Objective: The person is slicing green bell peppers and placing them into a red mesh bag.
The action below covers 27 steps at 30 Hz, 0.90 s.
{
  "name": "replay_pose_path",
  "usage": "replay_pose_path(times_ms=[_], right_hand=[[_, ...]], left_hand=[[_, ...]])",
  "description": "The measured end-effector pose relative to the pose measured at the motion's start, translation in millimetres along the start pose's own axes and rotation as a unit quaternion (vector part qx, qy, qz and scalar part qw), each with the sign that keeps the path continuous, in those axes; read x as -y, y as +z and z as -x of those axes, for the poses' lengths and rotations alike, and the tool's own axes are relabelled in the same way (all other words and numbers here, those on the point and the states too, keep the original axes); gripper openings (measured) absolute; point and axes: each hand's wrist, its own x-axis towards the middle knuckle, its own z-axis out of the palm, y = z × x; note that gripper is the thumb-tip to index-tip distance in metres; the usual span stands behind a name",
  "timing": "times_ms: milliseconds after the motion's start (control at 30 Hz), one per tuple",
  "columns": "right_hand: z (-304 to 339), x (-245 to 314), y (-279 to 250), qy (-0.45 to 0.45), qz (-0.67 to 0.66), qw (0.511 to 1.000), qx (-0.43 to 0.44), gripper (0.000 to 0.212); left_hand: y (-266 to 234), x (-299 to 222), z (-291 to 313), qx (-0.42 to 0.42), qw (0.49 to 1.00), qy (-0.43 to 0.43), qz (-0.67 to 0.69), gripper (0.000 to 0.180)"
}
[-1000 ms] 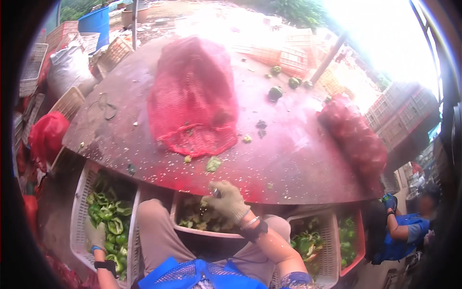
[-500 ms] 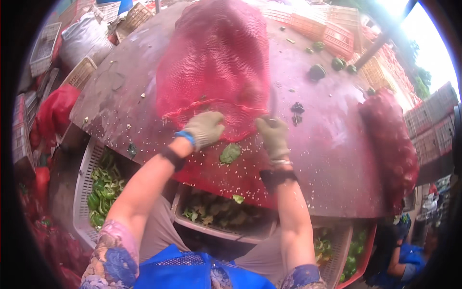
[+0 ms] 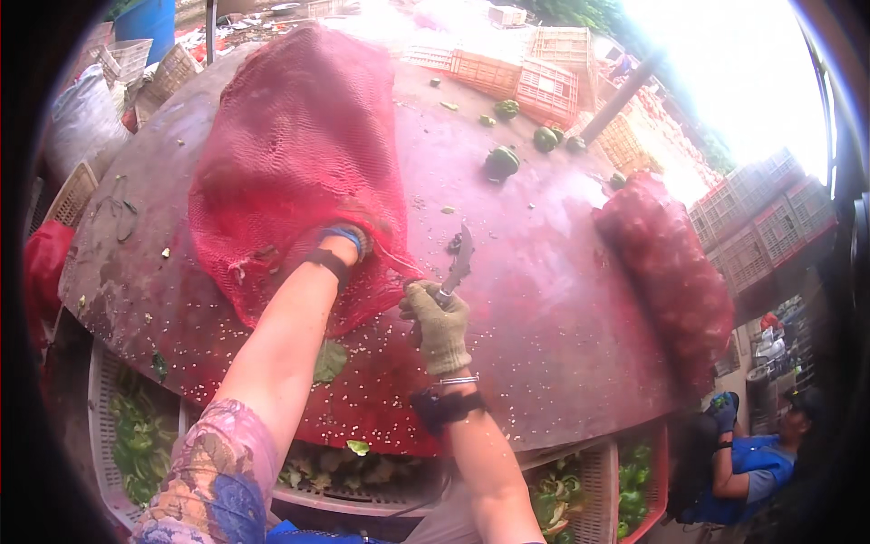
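A large red mesh bag point(image 3: 299, 172) lies on the table, its mouth facing me. My left hand point(image 3: 360, 239), in a pale glove, reaches through the mouth into the bag. The mesh hides its fingers. Just right of the mouth, my gloved right hand point(image 3: 440, 332) is closed round the handle of a knife point(image 3: 460, 260), blade pointing up and away. The bag's rim stretches over to that hand's fingertips; whether they pinch it I cannot tell. A green leaf point(image 3: 331, 361) lies below the bag's mouth.
Green peppers point(image 3: 501, 162) lie on the table's far side. A full red mesh sack point(image 3: 666, 281) rests on the right edge. White seeds dot the tabletop point(image 3: 553, 363). Below it stand crates of green pieces point(image 3: 140, 444) and peppers point(image 3: 634, 490). A person point(image 3: 757, 462) sits at right.
My left hand has gone from the bag's rim to inside it. My right hand has come lower, and the knife now shows clearly. The whole view has shifted, with the bag further left.
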Motion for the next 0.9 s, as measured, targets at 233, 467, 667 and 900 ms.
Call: replay_pose_path(times_ms=[233, 467, 667, 900], right_hand=[[-12.6, -15.8, -35.4, 0.074, 0.02, 0.991, -0.11, 0.017], [46.7, -14.0, -13.4, 0.118, 0.096, 0.983, -0.107, 0.021], [137.9, -72.2, 27.5, -0.031, 0.171, 0.985, -0.008, 0.03], [167.0, -59.3, 44.7, 0.043, 0.139, 0.989, -0.015, 0.029]], left_hand=[[-122.8, -106.4, 139.7, 0.031, 0.989, -0.034, 0.14, 0.047], [-72.0, -102.5, 298.0, -0.211, 0.952, -0.028, 0.22, 0.076], [-62.4, -105.8, 346.9, -0.209, 0.947, 0.039, 0.24, 0.083], [-15.3, -103.3, 359.2, -0.212, 0.806, -0.162, 0.529, 0.094]])
